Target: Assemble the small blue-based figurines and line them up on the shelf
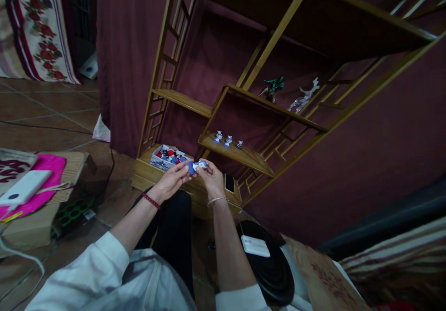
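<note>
Between my two hands is a small blue and white figurine (197,166), tilted on its side. My left hand (173,177) pinches its blue end, which looks like the base. My right hand (211,178) has its fingers closed on the white and blue end. Just behind my left hand stands a box (163,163) filled with small red, blue, black and white pieces. Three small figurines stand in a row on the shelf beyond: one at the left (218,136), one in the middle (227,141) and one at the right (239,144).
A wooden shelf unit (181,101) rises ahead. A green ornament (273,88) and a clear deer-like ornament (304,96) stand higher up. A phone (229,183) lies on the lower ledge. At right, a white device (255,246) rests on a black round seat; at left, a power bank (25,188) lies on pink material.
</note>
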Tool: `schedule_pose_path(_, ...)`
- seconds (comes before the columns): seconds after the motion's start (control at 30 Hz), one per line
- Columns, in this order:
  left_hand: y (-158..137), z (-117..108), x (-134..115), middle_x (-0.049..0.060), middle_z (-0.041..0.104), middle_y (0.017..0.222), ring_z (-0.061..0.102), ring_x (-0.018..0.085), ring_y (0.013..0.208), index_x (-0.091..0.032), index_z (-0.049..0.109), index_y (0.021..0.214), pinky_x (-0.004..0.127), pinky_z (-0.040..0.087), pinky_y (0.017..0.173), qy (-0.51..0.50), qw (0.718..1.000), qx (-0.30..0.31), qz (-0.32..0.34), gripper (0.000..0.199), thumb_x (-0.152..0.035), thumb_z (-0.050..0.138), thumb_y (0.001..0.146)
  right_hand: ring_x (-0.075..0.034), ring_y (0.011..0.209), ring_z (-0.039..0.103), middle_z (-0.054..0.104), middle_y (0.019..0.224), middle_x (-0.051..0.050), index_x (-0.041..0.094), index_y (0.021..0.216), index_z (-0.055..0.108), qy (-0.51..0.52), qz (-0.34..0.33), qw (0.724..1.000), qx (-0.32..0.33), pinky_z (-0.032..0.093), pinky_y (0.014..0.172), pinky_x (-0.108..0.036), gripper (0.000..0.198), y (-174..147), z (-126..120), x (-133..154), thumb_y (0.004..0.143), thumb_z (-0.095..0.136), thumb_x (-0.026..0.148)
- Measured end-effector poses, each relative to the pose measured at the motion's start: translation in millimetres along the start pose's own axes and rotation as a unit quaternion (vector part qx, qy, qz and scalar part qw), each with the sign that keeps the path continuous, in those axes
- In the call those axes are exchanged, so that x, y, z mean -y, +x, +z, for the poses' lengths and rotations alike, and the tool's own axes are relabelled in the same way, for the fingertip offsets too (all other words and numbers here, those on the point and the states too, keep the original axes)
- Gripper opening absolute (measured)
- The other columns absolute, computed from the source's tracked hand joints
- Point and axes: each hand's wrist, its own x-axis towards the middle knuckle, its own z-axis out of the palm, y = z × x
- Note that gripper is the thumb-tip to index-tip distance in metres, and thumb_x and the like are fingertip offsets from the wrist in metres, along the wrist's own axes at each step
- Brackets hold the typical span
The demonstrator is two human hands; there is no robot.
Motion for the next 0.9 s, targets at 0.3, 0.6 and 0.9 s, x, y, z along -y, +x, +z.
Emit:
schedule_pose_path(0.3, 1.2, -6.1, 3.6, 0.007, 0.065, 0.085, 0.060, 0.011, 0.071, -0.013, 0.057, 0.107, 0.022, 0.045, 0.067, -0.003, 1.000, -0.025, -0.010, 0.032, -0.020, 0.060, 0.075, -0.013, 0.072, 0.060, 0.066, 0.081, -0.002, 0.017, 0.089, 0.061, -0.013, -0.005, 1.000, 0.019, 0.048, 0.069, -0.025, 0.036, 2.7, 1.8, -6.1, 0.056, 0.068, 0.027)
schedule_pose_path(0.6, 5.9, -8.8, 6.0, 0.006, 0.065, 0.080, 0.061, 0.011, 0.069, -0.012, 0.058, 0.102, 0.021, 0.048, 0.064, -0.023, 0.999, -0.039, -0.015, 0.028, -0.020, 0.059, 0.076, -0.013, 0.073, 0.060, 0.067, 0.080, -0.001, 0.016, 0.088, 0.062, -0.004, 0.024, 0.999, 0.031, 0.047, 0.073, -0.027, 0.036, 8.7, -0.6, -7.4, 0.054, 0.070, 0.026)
schedule_pose_path(0.9, 13.8, -10.4, 8.6, 0.006, 0.065, 0.080, 0.062, 0.012, 0.069, -0.010, 0.060, 0.088, 0.021, 0.048, 0.065, -0.047, 0.997, -0.056, -0.024, 0.016, -0.020, 0.060, 0.075, -0.013, 0.073, 0.060, 0.067, 0.079, -0.001, 0.016, 0.088, 0.062, 0.008, 0.060, 0.998, 0.035, 0.046, 0.076, -0.028, 0.038, 18.4, -3.0, -8.7, 0.052, 0.072, 0.026)
